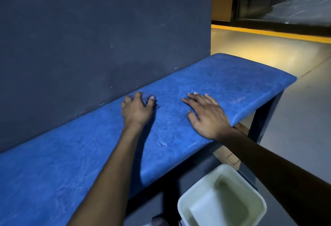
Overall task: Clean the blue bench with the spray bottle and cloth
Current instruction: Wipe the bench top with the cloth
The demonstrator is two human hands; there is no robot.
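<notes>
L hand point(138, 108) grips blue cloth point(147, 98) on bench point(223, 82) by far wall; R hand point(206, 116) open, flat, near edge.

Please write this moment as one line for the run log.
phase: wiping | left hand: pressing blue cloth on blue bench near wall | right hand: flat on bench, empty | spray bottle: not in view

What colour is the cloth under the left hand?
Blue, like the bench, in the head view: cloth, left hand.
</notes>
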